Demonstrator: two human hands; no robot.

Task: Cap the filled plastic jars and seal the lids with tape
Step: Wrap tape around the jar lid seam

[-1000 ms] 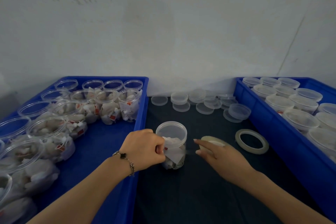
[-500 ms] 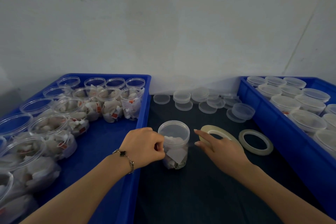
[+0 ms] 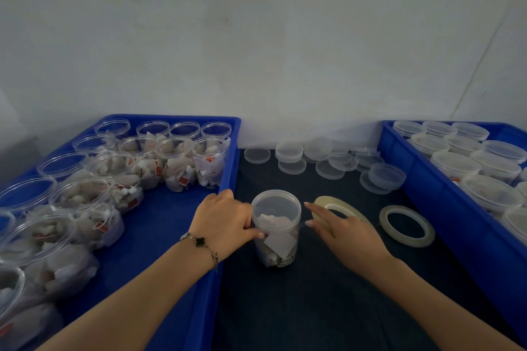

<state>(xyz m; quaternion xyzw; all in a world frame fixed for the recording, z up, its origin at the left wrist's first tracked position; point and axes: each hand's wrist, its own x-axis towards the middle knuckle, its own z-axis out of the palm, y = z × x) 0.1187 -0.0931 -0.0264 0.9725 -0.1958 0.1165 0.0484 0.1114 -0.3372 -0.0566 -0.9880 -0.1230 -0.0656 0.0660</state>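
A clear plastic jar (image 3: 276, 239) filled with white sachets stands capped with a translucent lid (image 3: 276, 206) on the dark mat. My left hand (image 3: 225, 222) grips the jar's left side just under the lid, thumb across its front. My right hand (image 3: 346, 232) is just right of the jar. It holds a yellowish tape roll (image 3: 342, 208) tilted behind its fingers, and its forefinger points at the lid. A second tape roll (image 3: 407, 226) lies flat further right.
A blue tray (image 3: 228, 157) on the left holds several open filled jars (image 3: 209, 161). Another blue tray (image 3: 427, 188) on the right holds several capped jars (image 3: 456, 164). Loose lids (image 3: 328, 161) lie along the back of the mat by the white wall.
The tape roll in my right hand has tipped from nearly edge-on to show its hole. Both hands have stayed at the jar.
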